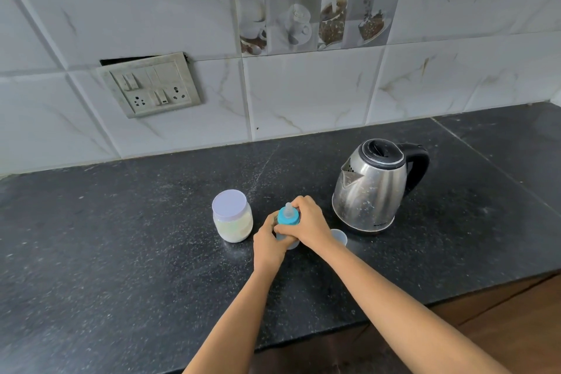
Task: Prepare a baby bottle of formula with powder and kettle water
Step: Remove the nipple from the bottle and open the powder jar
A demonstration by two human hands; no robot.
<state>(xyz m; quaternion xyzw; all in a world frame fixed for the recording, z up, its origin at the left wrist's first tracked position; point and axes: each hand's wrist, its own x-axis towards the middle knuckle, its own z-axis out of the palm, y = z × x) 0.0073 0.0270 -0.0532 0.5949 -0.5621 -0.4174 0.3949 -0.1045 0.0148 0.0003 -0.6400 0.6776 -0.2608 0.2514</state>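
I count one kettle on the one dark counter. Left of the kettle is one baby bottle, and farther left one jar of pale powder with one lid. Just in front of the kettle's base sits one small clear cup. Two hands grip the bottle, the left hand and the right hand. On the wall, up and left of the kettle, is one switch plate with two sockets.

Head camera, angled down at countertop, facing wall.
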